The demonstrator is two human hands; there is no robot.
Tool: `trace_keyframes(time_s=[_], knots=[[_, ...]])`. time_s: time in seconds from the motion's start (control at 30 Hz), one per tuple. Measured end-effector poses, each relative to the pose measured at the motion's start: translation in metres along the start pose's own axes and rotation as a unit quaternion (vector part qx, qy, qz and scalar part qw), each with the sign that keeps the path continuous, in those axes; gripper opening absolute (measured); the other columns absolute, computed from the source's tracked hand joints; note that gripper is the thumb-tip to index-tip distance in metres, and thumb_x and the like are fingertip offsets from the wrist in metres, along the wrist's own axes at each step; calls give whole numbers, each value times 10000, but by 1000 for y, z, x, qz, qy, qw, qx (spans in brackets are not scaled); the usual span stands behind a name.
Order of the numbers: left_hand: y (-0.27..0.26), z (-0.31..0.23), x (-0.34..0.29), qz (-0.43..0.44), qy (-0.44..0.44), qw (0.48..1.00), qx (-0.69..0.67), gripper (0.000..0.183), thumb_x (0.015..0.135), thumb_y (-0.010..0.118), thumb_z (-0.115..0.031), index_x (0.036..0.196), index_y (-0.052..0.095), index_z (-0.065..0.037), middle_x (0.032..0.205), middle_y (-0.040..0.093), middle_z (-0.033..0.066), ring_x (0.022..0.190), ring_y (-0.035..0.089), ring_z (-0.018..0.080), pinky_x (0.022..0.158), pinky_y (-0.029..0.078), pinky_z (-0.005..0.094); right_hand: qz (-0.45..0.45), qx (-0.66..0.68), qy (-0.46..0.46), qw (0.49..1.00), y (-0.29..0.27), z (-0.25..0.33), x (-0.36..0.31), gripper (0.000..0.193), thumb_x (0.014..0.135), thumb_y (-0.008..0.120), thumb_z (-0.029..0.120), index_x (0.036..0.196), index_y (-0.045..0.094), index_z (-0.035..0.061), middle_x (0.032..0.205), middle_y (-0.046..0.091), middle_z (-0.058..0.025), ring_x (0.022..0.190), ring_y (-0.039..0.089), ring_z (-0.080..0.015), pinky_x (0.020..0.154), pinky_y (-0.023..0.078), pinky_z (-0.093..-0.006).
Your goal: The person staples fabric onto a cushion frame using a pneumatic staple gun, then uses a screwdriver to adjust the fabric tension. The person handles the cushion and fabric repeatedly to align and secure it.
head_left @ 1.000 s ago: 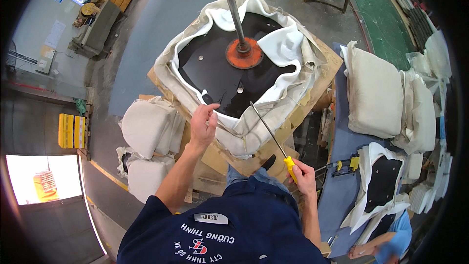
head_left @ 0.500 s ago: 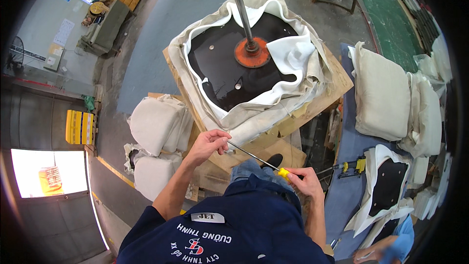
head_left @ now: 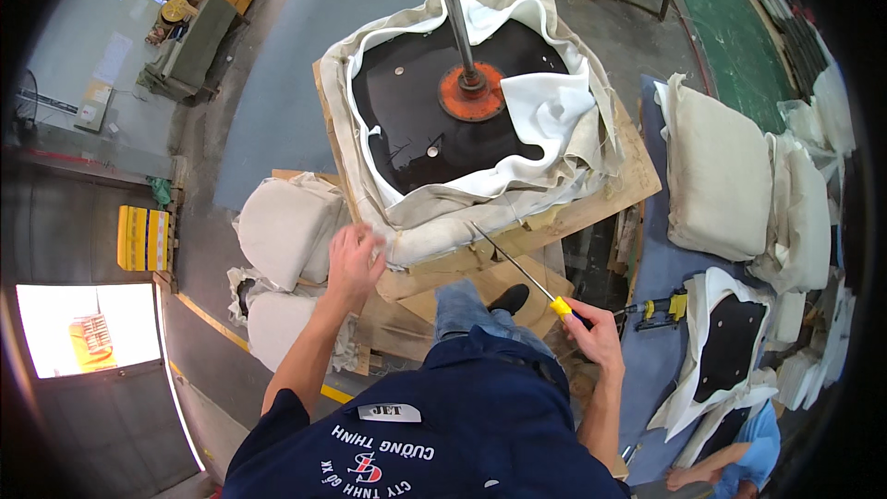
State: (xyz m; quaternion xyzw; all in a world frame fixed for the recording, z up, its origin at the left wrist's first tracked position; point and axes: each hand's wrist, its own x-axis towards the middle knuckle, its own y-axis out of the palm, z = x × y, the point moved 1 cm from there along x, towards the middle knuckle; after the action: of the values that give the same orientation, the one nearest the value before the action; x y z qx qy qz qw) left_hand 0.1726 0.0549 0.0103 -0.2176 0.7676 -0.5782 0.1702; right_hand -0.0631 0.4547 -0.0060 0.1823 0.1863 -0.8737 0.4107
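Note:
My right hand (head_left: pixel 596 337) grips the yellow-and-black handle of a long screwdriver (head_left: pixel 520 266). Its thin shaft slants up and left, the tip at the near edge of an upholstered seat cushion (head_left: pixel 443 238); whether it pierces the cover I cannot tell. At the cushion's near left corner is my left hand (head_left: pixel 354 263), slightly blurred, fingers loosely bent and apart, with nothing visible in them. The cushion lies underside up, beige fabric and white padding (head_left: pixel 550 106) folded loosely around a black base board (head_left: pixel 397 83). An orange disc (head_left: pixel 473 103) on a metal rod (head_left: pixel 450 5) presses onto the board.
A wooden board (head_left: pixel 637 162) supports the cushion. Finished beige cushions (head_left: pixel 286 231) are stacked at left, more (head_left: pixel 716 171) on the blue-topped table (head_left: pixel 637 370) at right. A yellow-and-black staple gun (head_left: pixel 661 310) lies there beside a part-covered seat (head_left: pixel 735 337). Another person's arm (head_left: pixel 716 467) shows lower right.
My left hand has left the screwdriver's shaft and moved left and up to the cushion's corner. My right hand has shifted right, and the screwdriver's tip now reaches the cushion's near edge.

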Motion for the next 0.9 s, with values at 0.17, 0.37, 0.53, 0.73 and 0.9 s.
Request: trace_keyframes(time_s=[0.17,0.37,0.53,0.73,0.9], knots=[[25,-6,73,-124,-42,991,32,624,824,746,-388,1397,563,-220,1581,320,146,1468,249,457,1110,235,716,10,-109,-105,988,11,25,7,416,866,745,139,1264,679,39,879,643,-116,798,634,-221,755,499,-295],[44,0,99,-65,-67,993,68,705,854,686,-528,1478,503,-258,1670,202,72,1512,159,469,1089,218,773,-6,-136,-169,976,34,46,13,482,829,763,104,1299,665,62,895,579,-111,786,596,-247,725,489,-324],[42,0,97,-79,-75,992,60,675,848,678,-560,1441,552,-264,1670,214,43,1516,178,437,1118,227,731,-6,-181,-201,963,44,66,27,461,832,751,74,1283,663,39,953,595,-123,846,615,-262,770,502,-336],[43,-3,92,-111,-85,990,33,664,852,671,-554,1436,561,-256,1656,251,60,1495,238,435,1113,244,723,-18,-300,-217,929,41,104,46,427,850,741,85,1271,672,66,998,628,-125,886,634,-289,795,513,-348],[47,-2,89,-158,-108,981,-13,616,886,651,-456,1438,552,-202,1626,288,125,1442,326,440,1123,302,642,19,-457,-205,865,32,142,48,455,866,741,177,1314,660,182,1005,655,-95,848,665,-319,737,543,-411]])
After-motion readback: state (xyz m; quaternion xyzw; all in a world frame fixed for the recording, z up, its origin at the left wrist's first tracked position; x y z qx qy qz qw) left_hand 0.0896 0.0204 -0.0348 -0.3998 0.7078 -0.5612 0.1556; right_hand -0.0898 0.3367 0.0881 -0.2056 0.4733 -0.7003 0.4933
